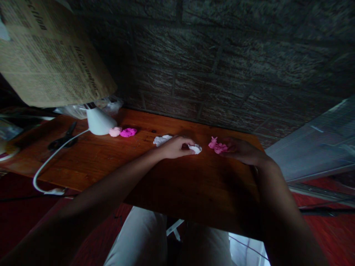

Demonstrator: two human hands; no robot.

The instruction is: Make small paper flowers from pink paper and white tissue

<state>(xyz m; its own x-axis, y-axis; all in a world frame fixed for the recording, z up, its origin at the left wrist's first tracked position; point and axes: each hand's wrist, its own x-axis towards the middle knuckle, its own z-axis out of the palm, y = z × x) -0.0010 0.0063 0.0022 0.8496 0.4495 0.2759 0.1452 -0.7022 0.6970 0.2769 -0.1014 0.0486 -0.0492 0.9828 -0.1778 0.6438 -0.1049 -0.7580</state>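
Left arm (102,192): reaches in from the lower left corner, over the front edge of the table (97,159).
Right arm (283,199): comes up from the lower right, dark with shadow.
Left hand (177,147): holds the small white lump (195,149) clamped between thumb and fingers.
Right hand (244,150): lies at the right end of the pink lumps (220,147); cannot tell whether closed on them or only touching.
Small white lump: sits at the left fingertips, between the left hand and the pink lumps.
Pink lumps: bunch together, with thin prongs at the upper left.
Crumpled white lump (162,140): rests on the table, partly behind the left hand.
Pale pink lump (115,131): touches the magenta lump (128,132), just beside the lamp base (99,122).
Lampshade (61,59): hangs over the table's left side, covered in newspaper print.
Scissors (65,141): lie left of the lamp base, partly under the white cord (44,162).
Brick wall (166,59): stands behind the table.
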